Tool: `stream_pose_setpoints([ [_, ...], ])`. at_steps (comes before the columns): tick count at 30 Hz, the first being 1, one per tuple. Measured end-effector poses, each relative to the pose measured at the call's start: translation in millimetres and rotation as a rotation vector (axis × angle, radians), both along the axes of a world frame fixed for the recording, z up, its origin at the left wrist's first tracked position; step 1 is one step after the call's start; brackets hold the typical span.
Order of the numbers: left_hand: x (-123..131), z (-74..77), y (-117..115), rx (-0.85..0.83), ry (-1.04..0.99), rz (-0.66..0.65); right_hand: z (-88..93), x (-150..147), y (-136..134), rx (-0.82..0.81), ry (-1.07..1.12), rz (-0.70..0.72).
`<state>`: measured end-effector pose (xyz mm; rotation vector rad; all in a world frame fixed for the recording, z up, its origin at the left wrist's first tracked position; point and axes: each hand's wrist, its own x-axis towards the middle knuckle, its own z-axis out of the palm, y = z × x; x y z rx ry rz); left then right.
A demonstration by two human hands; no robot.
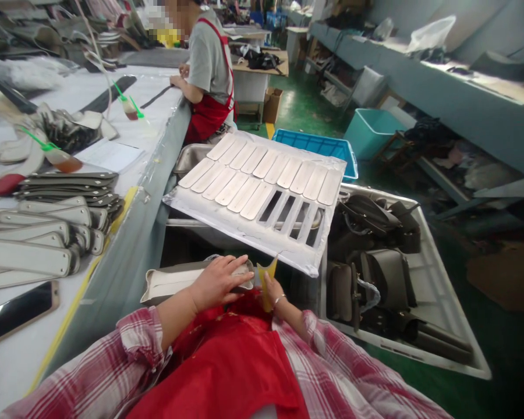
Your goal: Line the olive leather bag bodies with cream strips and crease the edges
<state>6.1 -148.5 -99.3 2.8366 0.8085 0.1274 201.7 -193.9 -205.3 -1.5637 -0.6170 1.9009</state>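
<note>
My left hand (222,279) lies with fingers stretched and spread over the right end of a long dark grey bag piece (174,280) that has a white strip along it. This piece rests near my lap, above the red apron. My right hand (272,293) is closed on a thin, flat yellow scraper-like piece (267,270), its pointed corner upward beside the bag piece's end. Just ahead, a white board (205,212) carries rows of pale, round-ended strips (244,158). Several dark slots show at the board's right side.
On the left table (126,163) lie stacked pale strips (26,256), a phone (20,311) and green-tipped bottles (63,158). A white crate (454,326) with dark bags stands right. Behind the board are a blue crate (314,139) and a co-worker (209,64) in a red apron.
</note>
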Motion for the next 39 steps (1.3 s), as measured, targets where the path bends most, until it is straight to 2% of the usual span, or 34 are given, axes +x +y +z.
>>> stream_pose_setpoints([
  [3, 1, -0.3, 0, 0.000, -0.011, 0.007, 13.3, 39, -14, 0.001, -0.163, -0.047],
  [5, 1, -0.5, 0, -0.002, -0.014, 0.014, 33.4, 63, -22, 0.035, -0.175, 0.020],
  [7, 1, -0.5, -1, -0.007, -0.010, 0.022, 57.8, 78, -26, 0.063, -0.119, 0.171],
  [9, 1, -0.3, -2, -0.010, -0.006, 0.026, 80.3, 81, -24, 0.105, -0.066, 0.388],
  [11, 1, -0.1, -3, -0.008, -0.007, 0.025, 96.2, 73, -16, 0.160, -0.078, 0.583],
  [13, 0, 0.0, -4, -0.004, -0.013, 0.021, 104.1, 59, -4, 0.203, -0.153, 0.712],
  [16, -1, 0.1, -3, 0.002, -0.044, 0.033, 104.4, 42, 14, 0.209, -0.246, 0.855],
  [19, -2, -0.2, -2, 0.007, -0.092, 0.038, 98.5, 36, 25, 0.200, -0.217, 0.914],
  [23, -5, -1.6, 0, -0.009, -0.132, 0.028, 94.2, 36, 26, 0.147, -0.173, 0.889],
  [28, -9, -3.2, 2, -0.034, -0.170, 0.038, 100.5, 30, 28, 0.084, -0.179, 0.858],
  [32, -9, -3.8, 3, -0.051, -0.158, 0.059, 104.3, 27, 35, 0.021, -0.122, 0.888],
  [39, -5, -4.5, 1, -0.064, -0.101, 0.067, 95.1, 30, 37, -0.038, 0.002, 0.855],
])
